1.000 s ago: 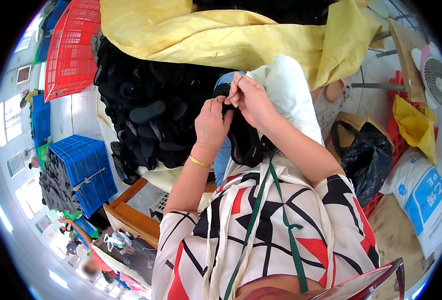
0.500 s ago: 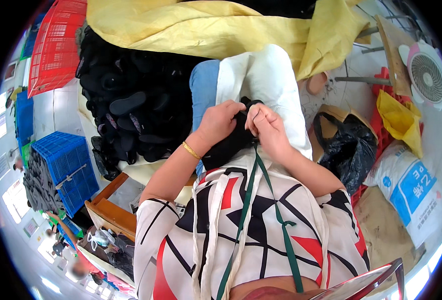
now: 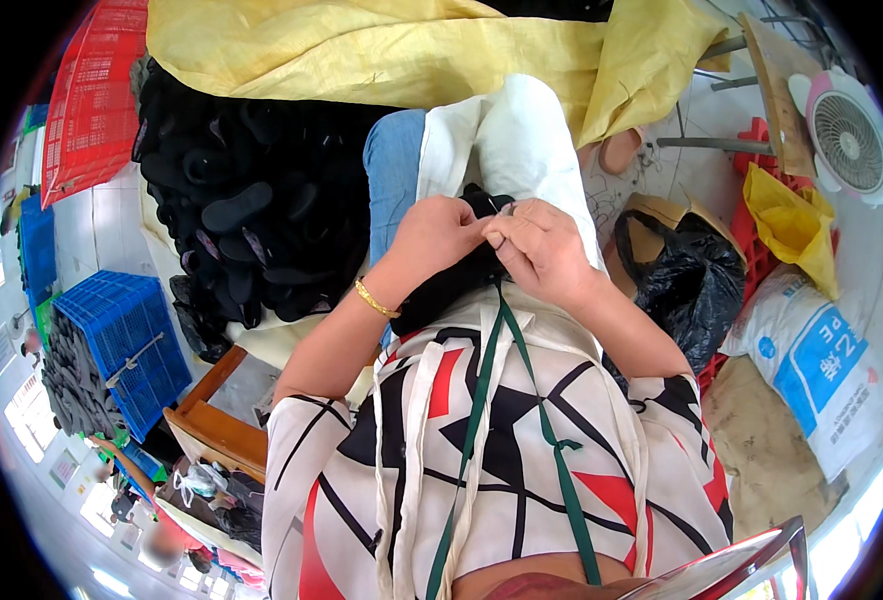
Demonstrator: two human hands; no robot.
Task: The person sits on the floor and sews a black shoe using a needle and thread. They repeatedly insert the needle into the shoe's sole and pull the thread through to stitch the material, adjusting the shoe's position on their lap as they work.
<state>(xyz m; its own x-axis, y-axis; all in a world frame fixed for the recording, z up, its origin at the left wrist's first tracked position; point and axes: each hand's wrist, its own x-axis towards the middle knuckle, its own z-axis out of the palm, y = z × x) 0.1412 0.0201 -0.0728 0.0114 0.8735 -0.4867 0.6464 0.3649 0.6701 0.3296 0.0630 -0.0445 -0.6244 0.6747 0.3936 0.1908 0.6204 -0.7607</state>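
A black slipper (image 3: 452,288), soft and partly covered by my hands and wrists, lies in my lap against the white apron. My left hand (image 3: 440,235), a gold bracelet on its wrist, is closed with thumb and forefinger pinched at the slipper's upper part. My right hand (image 3: 550,248) is closed too, its fingertips almost meeting the left ones. A small, thin, shiny thing (image 3: 505,209) shows at the right fingers, too small to name. To the left of my knees is a big heap of black slippers (image 3: 237,207), some with soles up.
A yellow sheet (image 3: 382,62) lies beyond my knees. At right stand a black plastic bag (image 3: 692,290) in a carton, a white sack (image 3: 807,370) and a pink-white fan (image 3: 852,135). A blue crate (image 3: 127,345) and an orange-brown wooden frame (image 3: 222,420) are at left.
My hands have turned, and their fingertips have come together over the black slipper. The right hand has rolled so its back shows more. The whole view has shifted slightly.
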